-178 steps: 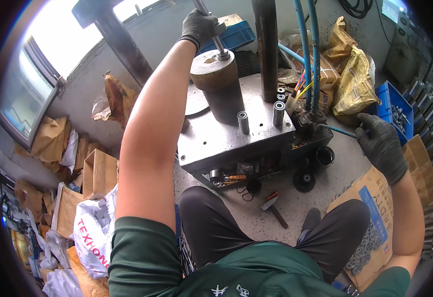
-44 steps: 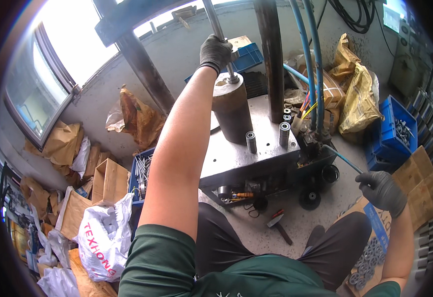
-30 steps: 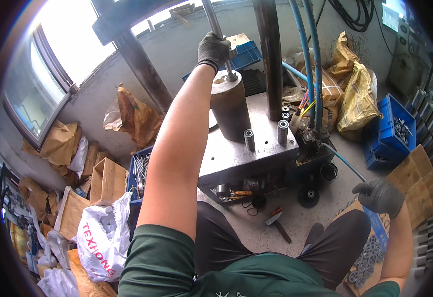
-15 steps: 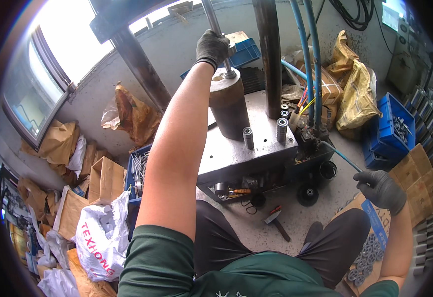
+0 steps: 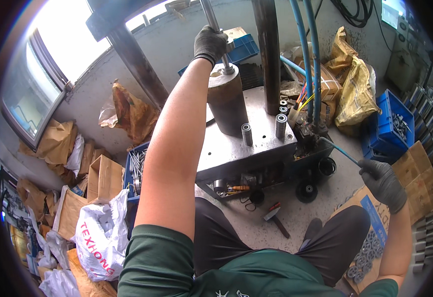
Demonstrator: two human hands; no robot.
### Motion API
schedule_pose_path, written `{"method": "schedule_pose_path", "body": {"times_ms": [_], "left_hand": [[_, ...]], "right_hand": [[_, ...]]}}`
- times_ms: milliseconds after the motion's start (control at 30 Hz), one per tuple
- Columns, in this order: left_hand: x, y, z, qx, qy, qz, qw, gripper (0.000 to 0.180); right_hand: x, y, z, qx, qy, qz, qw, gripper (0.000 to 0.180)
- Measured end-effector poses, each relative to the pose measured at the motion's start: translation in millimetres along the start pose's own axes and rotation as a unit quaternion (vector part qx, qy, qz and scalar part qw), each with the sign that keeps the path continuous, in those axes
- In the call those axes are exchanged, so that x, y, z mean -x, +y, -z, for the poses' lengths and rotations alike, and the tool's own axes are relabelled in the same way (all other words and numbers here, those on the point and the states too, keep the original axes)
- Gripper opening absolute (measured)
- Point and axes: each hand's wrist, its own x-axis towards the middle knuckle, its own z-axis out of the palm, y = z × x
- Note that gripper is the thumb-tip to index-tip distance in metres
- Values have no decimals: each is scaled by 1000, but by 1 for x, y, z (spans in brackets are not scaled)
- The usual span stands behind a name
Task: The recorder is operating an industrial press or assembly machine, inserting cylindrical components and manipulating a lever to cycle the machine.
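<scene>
In a dark grey glove, my left hand (image 5: 210,43) is closed round an upright metal shaft (image 5: 211,14). The shaft's lower end stands at the top of a thick steel cylinder (image 5: 226,101) on a metal press table (image 5: 221,154). Part of a small metal ring shows beside the gloved fingers. My right hand (image 5: 384,184), gloved too, grips the end of a thin blue lever (image 5: 341,152) that runs to the base of the press. Short stacks of bearings (image 5: 246,134) stand on the table's right part, near the cylinder.
Blue hoses (image 5: 303,54) and a dark column (image 5: 266,59) rise behind the table. A hammer (image 5: 277,222) lies on the floor between my legs. Blue crates (image 5: 392,121) stand at right; a white sack (image 5: 100,237) and cardboard box (image 5: 106,178) at left. Metal rings (image 5: 365,257) lie on cardboard.
My right hand and the lever's end have risen slightly. The left hand keeps its hold on the shaft. The whole view has shifted a little.
</scene>
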Motion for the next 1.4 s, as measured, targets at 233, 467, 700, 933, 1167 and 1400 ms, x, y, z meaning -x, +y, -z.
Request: {"method": "schedule_pose_path", "body": {"times_ms": [233, 467, 700, 933, 1167, 1400], "left_hand": [[14, 15, 14, 54, 8, 26, 998, 50], [2, -1, 2, 6, 10, -23, 1000, 43], [35, 16, 19, 76, 63, -20, 995, 44], [121, 43, 43, 530, 14, -4, 848, 20], [298, 62, 54, 676, 165, 30, 717, 25], [397, 27, 11, 805, -85, 410, 420, 25]], "right_hand": [[-110, -1, 34, 321, 325, 280, 845, 18], [-229, -32, 64, 309, 317, 158, 883, 22], [-245, -34, 71, 292, 293, 69, 908, 50], [-215, -25, 79, 300, 255, 32, 919, 53], [-176, -23, 66, 286, 226, 78, 928, 38], [-65, -18, 16, 126, 196, 104, 967, 27]]}}
